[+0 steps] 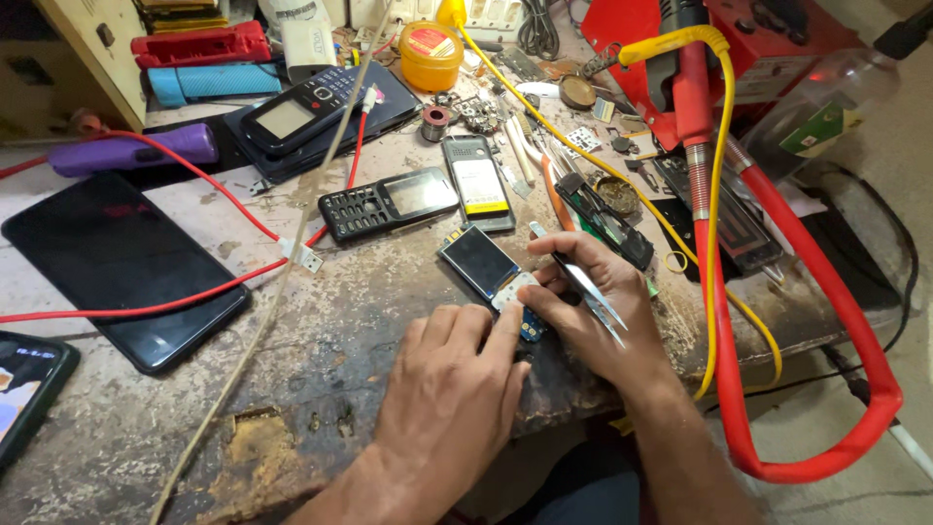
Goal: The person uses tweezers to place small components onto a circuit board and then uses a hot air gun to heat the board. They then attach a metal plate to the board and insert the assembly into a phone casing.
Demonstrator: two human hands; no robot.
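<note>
Phone board [491, 272], hands pressing, tweezers [588, 287] gripped

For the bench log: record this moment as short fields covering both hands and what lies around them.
left hand: fingertips press on the small phone board with a dark screen
right hand: holds metal tweezers, thumb at the board's white part
surface: worn workbench
behind board: keypad phone, open phone shell
left side: black smartphone, red cable
right side: red hose, yellow cable

Lower part of circuit board [530, 326] hidden under fingers; smartphone [24, 389] cut by left edge; bench bits prob. screws.
</note>
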